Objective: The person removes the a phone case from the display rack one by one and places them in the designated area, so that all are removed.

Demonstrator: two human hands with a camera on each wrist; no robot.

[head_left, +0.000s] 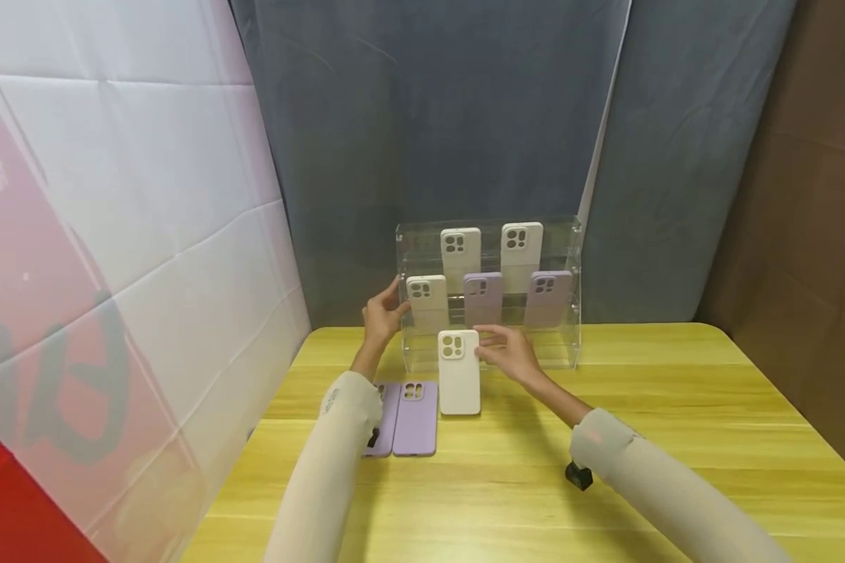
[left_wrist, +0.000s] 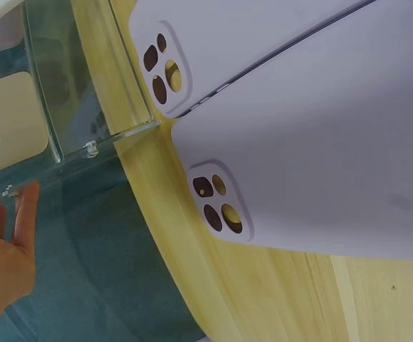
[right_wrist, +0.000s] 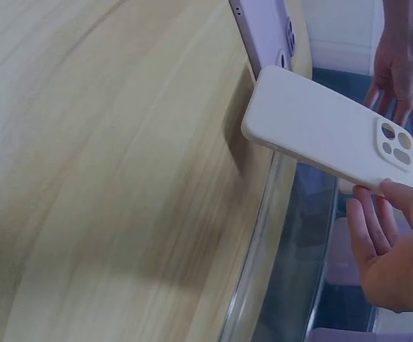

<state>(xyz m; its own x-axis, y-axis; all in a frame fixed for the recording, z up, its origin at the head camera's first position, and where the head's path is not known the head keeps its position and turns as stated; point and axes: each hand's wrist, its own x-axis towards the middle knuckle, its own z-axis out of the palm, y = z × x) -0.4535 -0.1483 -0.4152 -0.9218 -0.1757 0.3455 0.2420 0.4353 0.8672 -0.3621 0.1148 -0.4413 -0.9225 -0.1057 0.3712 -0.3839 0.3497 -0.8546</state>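
Note:
My right hand (head_left: 510,353) pinches a white phone case (head_left: 459,383) by its upper right edge, thumb on one side and fingers behind. The case is held up in front of a clear acrylic stand (head_left: 489,356), camera cutouts toward me. In the right wrist view the same white case (right_wrist: 327,128) slants above the table edge. My left hand (head_left: 383,317) touches the left side of the stand with its fingers, beside a white case (head_left: 428,303) on the middle tier. The left wrist view shows the left hand (left_wrist: 7,256) against the stand's side.
Two purple cases (head_left: 415,422) lie side by side on the wooden table (head_left: 507,500), one partly behind the left sleeve. White cases (head_left: 521,244) fill the stand's upper tier, and purple cases (head_left: 549,297) share the middle one. A grey curtain (head_left: 429,117) hangs behind.

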